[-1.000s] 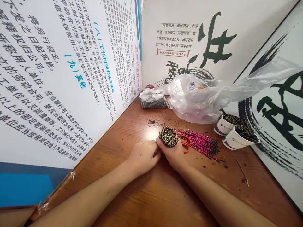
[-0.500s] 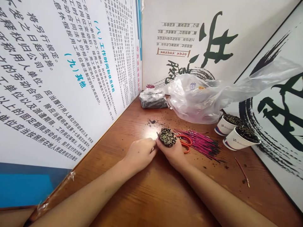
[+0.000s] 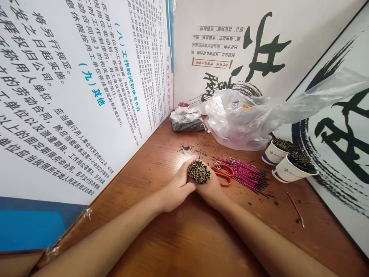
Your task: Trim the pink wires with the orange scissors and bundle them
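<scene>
A tight bundle of thin black wire-like strands (image 3: 198, 171) stands end-on toward me, its gold-coloured tips showing. My left hand (image 3: 179, 188) is closed round the near and left side of the bundle, its thumb below the tips. On the other side my right hand (image 3: 212, 191) wraps the bundle too, its fingers mostly hidden. Just right of the hands lie scissors with orange handles (image 3: 226, 175), their blades partly covered. Beyond them a loose pile of pink strands with black ends (image 3: 248, 175) is spread on the wooden table (image 3: 178, 238).
Two paper cups (image 3: 288, 171) (image 3: 269, 154) filled with black strands stand at the right. A clear plastic bag (image 3: 236, 127) and a wrapped dark packet (image 3: 187, 121) sit at the back. One loose red strand (image 3: 295, 209) lies at right. Printed panels (image 3: 95, 77) border the table.
My left hand has shifted from a closed pose beside the bundle to wrap round it. The bundle has moved slightly left and down, with its tips more even.
</scene>
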`<state>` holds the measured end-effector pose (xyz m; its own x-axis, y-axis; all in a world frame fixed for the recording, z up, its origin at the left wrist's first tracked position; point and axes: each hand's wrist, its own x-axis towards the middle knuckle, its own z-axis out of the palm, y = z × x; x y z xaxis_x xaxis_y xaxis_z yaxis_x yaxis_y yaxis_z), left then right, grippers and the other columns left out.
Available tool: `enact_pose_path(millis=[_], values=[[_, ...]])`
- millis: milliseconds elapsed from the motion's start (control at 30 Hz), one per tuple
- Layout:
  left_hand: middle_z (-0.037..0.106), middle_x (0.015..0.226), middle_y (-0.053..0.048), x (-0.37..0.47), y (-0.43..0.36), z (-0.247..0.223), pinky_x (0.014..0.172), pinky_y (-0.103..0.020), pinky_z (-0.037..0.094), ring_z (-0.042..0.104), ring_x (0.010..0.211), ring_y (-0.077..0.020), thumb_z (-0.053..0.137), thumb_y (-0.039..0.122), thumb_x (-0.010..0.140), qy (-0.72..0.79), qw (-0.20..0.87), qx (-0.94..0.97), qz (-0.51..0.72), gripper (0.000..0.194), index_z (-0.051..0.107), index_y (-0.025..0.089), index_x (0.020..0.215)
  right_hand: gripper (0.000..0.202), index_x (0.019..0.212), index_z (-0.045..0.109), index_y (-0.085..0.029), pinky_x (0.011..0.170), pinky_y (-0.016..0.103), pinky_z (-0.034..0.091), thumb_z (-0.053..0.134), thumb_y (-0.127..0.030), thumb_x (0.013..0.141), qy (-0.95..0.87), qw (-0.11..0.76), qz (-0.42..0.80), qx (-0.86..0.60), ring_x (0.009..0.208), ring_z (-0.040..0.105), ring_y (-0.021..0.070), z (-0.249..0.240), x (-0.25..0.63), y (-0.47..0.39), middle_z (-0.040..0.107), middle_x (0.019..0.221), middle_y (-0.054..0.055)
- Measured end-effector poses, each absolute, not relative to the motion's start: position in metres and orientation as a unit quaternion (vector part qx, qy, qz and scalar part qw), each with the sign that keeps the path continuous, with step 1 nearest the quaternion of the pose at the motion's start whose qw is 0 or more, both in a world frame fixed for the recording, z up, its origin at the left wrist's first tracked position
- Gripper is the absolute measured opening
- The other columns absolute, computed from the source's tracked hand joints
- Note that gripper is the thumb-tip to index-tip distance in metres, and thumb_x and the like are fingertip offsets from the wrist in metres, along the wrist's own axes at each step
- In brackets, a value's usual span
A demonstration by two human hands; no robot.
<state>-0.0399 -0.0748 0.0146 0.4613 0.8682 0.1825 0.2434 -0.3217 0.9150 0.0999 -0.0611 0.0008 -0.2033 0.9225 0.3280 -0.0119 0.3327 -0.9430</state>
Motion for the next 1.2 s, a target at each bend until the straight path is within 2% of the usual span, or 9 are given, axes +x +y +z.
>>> enact_pose_path(millis=[67, 167, 333, 567, 800, 900, 1033, 1200], values=[[0.027, 0.156, -0.013, -0.041, -0.075, 0.012, 0.123, -0.050, 0.012, 0.021, 0.147, -0.0261, 0.047, 0.012, 0.079, 0.378, 0.423, 0.746, 0.348, 0.072, 0.023, 0.018, 0.146, 0.014, 0.077, 0.056, -0.020, 0.069, 0.031, 0.050, 0.062, -0.014, 0.066, -0.640, 0.504, 0.456, -0.358, 0.069, 0.058, 0.0169, 0.001, 0.100, -0.059, 0.064, 0.076, -0.001], [0.029, 0.153, -0.013, -0.043, -0.074, 0.011, 0.123, -0.048, 0.013, 0.023, 0.146, -0.0254, 0.047, 0.013, 0.081, 0.374, 0.407, 0.755, 0.352, 0.068, 0.024, 0.018, 0.145, 0.017, 0.079, 0.057, -0.019, 0.069, 0.030, 0.050, 0.060, -0.012, 0.065, -0.669, 0.474, 0.447, -0.357, 0.073, 0.058, 0.0177, 0.000, 0.102, -0.057, 0.065, 0.080, 0.001], [0.042, 0.136, -0.014, -0.043, -0.073, 0.014, 0.118, -0.047, 0.027, 0.040, 0.133, -0.0255, 0.056, 0.021, 0.083, 0.376, 0.393, 0.763, 0.350, 0.062, 0.028, 0.017, 0.138, 0.017, 0.080, 0.061, -0.018, 0.071, 0.029, 0.050, 0.057, -0.009, 0.067, -0.729, 0.420, 0.408, -0.355, 0.071, 0.057, 0.0165, -0.002, 0.109, -0.054, 0.064, 0.078, -0.001], [0.049, 0.117, -0.010, -0.041, -0.076, 0.014, 0.103, -0.044, 0.043, 0.050, 0.112, -0.0237, 0.065, 0.040, 0.083, 0.398, 0.352, 0.776, 0.342, 0.055, 0.035, 0.020, 0.125, 0.010, 0.072, 0.062, -0.020, 0.065, 0.029, 0.050, 0.056, -0.013, 0.072, -0.722, 0.434, 0.423, -0.334, 0.067, 0.054, 0.0168, 0.000, 0.108, -0.059, 0.060, 0.068, -0.001], [0.045, 0.130, -0.014, -0.044, -0.078, 0.021, 0.108, -0.044, 0.039, 0.048, 0.122, -0.0267, 0.071, 0.034, 0.080, 0.353, 0.231, 0.812, 0.403, 0.073, 0.025, 0.023, 0.136, 0.008, 0.077, 0.066, -0.020, 0.069, 0.029, 0.051, 0.058, -0.017, 0.077, -0.727, 0.431, 0.436, -0.310, 0.073, 0.058, 0.0186, 0.004, 0.106, -0.065, 0.066, 0.077, 0.000], [0.049, 0.127, -0.012, -0.045, -0.077, 0.024, 0.106, -0.042, 0.041, 0.048, 0.121, -0.0259, 0.068, 0.032, 0.083, 0.324, 0.214, 0.834, 0.393, 0.063, 0.034, 0.022, 0.134, 0.008, 0.076, 0.066, -0.020, 0.069, 0.030, 0.052, 0.059, -0.018, 0.078, -0.740, 0.421, 0.432, -0.298, 0.073, 0.059, 0.0185, 0.005, 0.107, -0.065, 0.067, 0.077, 0.001], [0.055, 0.120, -0.011, -0.044, -0.075, 0.028, 0.103, -0.040, 0.044, 0.052, 0.116, -0.0247, 0.066, 0.032, 0.085, 0.331, 0.236, 0.837, 0.365, 0.044, 0.048, 0.020, 0.123, 0.003, 0.076, 0.064, -0.019, 0.064, 0.029, 0.054, 0.061, -0.020, 0.077, -0.727, 0.423, 0.439, -0.317, 0.070, 0.059, 0.0179, 0.001, 0.107, -0.064, 0.065, 0.072, 0.000], [0.053, 0.130, -0.013, -0.043, -0.074, 0.026, 0.109, -0.044, 0.040, 0.049, 0.124, -0.0268, 0.063, 0.039, 0.087, 0.339, 0.243, 0.832, 0.367, 0.046, 0.050, 0.020, 0.128, 0.013, 0.083, 0.065, -0.019, 0.063, 0.030, 0.056, 0.070, -0.027, 0.074, -0.717, 0.433, 0.456, -0.301, 0.074, 0.063, 0.0193, 0.000, 0.108, -0.063, 0.068, 0.079, 0.002]])
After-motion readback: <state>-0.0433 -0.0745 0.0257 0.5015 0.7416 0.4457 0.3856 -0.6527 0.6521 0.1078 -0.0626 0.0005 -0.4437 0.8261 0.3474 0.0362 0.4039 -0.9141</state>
